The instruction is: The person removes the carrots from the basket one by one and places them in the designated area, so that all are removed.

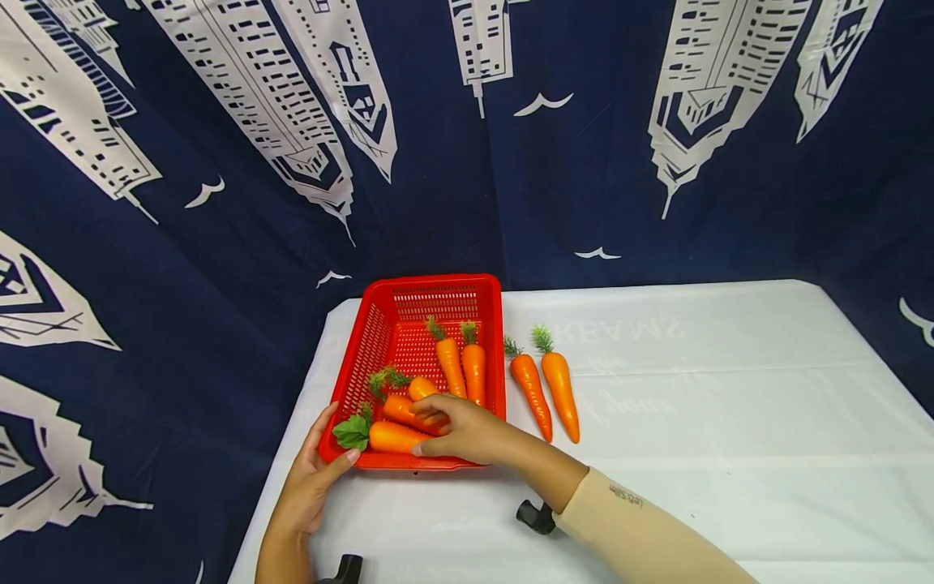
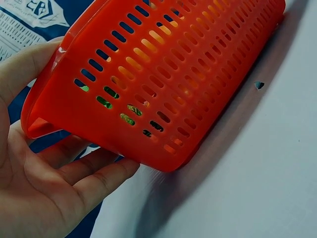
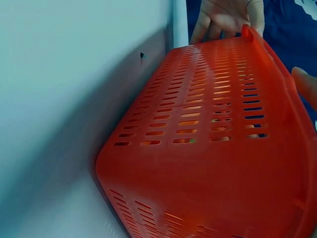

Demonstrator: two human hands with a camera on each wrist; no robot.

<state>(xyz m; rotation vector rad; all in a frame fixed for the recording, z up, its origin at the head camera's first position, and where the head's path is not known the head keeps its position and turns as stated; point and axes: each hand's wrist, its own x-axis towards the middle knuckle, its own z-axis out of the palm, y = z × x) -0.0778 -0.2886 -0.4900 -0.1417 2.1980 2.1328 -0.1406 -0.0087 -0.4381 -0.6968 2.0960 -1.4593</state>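
A red plastic basket (image 1: 430, 464) with slotted walls stands at the left of the table and holds several orange toy carrots. My left hand (image 1: 310, 478) grips its near left corner, thumb over the rim and fingers under it, as the left wrist view (image 2: 44, 183) shows. Inside, my right hand (image 1: 467, 426) curls over a carrot (image 1: 401, 408); its fingers partly hide the tip. Beside it lie a leafy-topped carrot (image 1: 390, 438) and a partly covered carrot (image 1: 422, 388). Two carrots (image 1: 451, 365) (image 1: 474, 369) lie lengthwise at the basket's right side.
Right of the basket, two more carrots (image 1: 531, 393) (image 1: 559, 393) lie on the white-covered table (image 1: 693, 405). A dark blue cloth (image 1: 438, 203) with printed white buildings hangs behind. Black device parts (image 1: 536, 517) show near both wrists.
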